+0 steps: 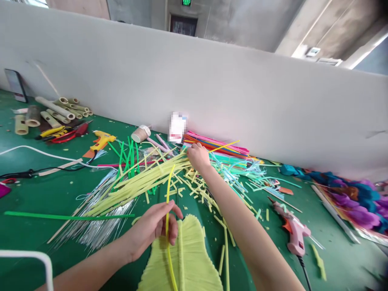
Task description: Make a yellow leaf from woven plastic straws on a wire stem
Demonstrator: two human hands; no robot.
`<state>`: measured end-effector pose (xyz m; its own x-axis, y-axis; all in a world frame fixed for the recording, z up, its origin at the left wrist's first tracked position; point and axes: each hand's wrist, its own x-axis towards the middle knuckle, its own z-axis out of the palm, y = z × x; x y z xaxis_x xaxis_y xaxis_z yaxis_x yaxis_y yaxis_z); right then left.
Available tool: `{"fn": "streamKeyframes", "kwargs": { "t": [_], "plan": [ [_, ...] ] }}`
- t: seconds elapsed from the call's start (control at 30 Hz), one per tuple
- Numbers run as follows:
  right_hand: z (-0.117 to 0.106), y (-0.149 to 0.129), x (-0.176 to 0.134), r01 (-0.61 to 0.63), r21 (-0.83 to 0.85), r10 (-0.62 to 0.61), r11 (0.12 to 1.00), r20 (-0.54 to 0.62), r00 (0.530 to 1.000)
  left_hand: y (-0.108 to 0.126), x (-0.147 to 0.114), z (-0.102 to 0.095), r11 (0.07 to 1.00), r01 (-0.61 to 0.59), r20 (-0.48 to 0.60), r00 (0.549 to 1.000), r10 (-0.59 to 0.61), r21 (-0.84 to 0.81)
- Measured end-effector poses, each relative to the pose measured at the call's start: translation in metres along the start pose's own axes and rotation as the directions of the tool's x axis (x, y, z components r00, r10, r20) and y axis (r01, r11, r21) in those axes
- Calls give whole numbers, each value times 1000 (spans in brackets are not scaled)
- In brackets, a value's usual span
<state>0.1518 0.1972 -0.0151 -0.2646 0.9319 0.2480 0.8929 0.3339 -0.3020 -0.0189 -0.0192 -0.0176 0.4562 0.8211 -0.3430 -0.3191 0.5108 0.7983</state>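
Note:
Held in my left hand [162, 224] is a long yellow pipe cleaner [168, 252], standing up past the thumb and curving down toward me. Just below that hand lies a broad pale-green leaf shape [195, 258] with a centre rib and fine ridges. My right hand [197, 157] reaches to the back of the table, fingers closed at the far end of a pile of yellow-green pipe cleaners [136, 182]. Another yellow pipe cleaner [227, 144] sticks out to its right; the fingertips are hidden, so what they grip is unclear.
A bundle of pink and red pipe cleaners [218, 146] lies along the white partition [194, 81]. A yellow glue gun [103, 140] and pliers [72, 131] are left, a pink glue gun [295, 234] right. Silvery wires [100, 230] and cut yellow-green scraps [197, 182] cover the middle.

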Motion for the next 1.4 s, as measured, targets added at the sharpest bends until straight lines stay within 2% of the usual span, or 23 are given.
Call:
{"fn": "streamKeyframes", "kwargs": {
  "t": [0.13, 0.37, 0.47, 0.6, 0.67, 0.73, 0.83, 0.9, 0.97, 1.13, 1.23, 1.4],
  "plan": [
    [-23, 5, 4, -4, 65, 12, 998, -126, 992, 1, -2, 2, 1000, 25, 0, 1000, -25, 18],
    [-77, 15, 23, 44, 337, 62, 941, -297, 953, 1, -1, -1, 998, 22, 16, 1000, -23, 52],
    [-88, 20, 28, 53, 410, 122, 911, -390, 913, 2, 0, -1, 998, 6, 26, 1000, -7, 59],
    [-101, 27, 27, 67, 425, 186, 903, -526, 830, 1, -1, 0, 998, 6, 37, 999, -8, 61],
    [-109, 27, 22, 98, 404, 169, 910, -575, 800, 2, -2, -1, 998, -10, 36, 999, 7, 65],
    [-114, 23, 12, 142, 366, 117, 920, -600, 791, 6, -3, -4, 997, -67, 14, 998, 66, 48],
    [-112, 10, -14, 227, 290, -28, 930, -559, 829, 18, -3, -11, 983, -169, -66, 984, 164, -77],
    [-101, -1, -39, 303, 223, -165, 926, -483, 860, 25, -1, -16, 963, -195, -126, 977, 173, -186],
    [-85, -9, -65, 381, 153, -295, 912, -400, 868, 29, 1, -17, 952, -206, -148, 973, 175, -229],
    [-47, -12, -111, 516, 4, -502, 857, -226, 835, 22, 14, -5, 991, -110, -91, 990, 103, -70],
    [-36, -7, -123, 560, -39, -559, 828, -151, 816, 18, 29, 6, 996, -39, -136, 989, 50, 82],
    [-35, -1, -130, 561, -78, -566, 824, -75, 821, 22, 52, 19, 978, -117, -213, 965, 153, 173]
  ]
}}
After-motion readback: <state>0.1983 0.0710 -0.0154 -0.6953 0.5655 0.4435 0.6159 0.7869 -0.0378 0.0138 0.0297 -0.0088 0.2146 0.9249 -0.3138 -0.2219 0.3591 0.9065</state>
